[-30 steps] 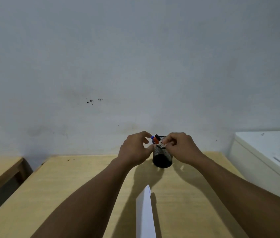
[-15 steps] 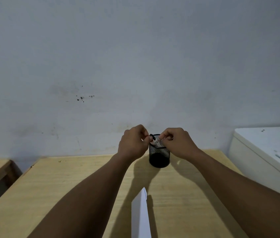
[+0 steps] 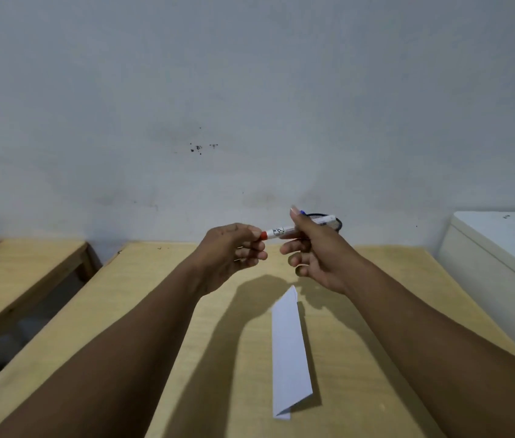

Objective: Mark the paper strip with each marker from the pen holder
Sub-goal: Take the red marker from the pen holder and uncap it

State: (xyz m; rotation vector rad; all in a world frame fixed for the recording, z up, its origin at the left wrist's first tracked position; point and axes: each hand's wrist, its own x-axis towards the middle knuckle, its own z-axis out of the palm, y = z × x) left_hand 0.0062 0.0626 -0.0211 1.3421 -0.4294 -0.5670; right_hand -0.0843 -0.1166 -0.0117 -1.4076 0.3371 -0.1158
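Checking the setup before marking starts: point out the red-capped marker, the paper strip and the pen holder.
red-capped marker (image 3: 278, 232), head view, white barrel.
paper strip (image 3: 289, 352), head view, middle of the sheet.
pen holder (image 3: 337, 226), head view, mesh rim.

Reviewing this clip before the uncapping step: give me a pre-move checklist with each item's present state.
1. Red-capped marker out of the pen holder, held level between both hands: ok.
2. Left hand pinches the red cap end: ok.
3. Right hand grips the barrel: ok.
4. Cap off: not ok, it sits on the marker.
5. Paper strip lies flat on the table, unobstructed: ok.
6. Marks on the strip: none visible.
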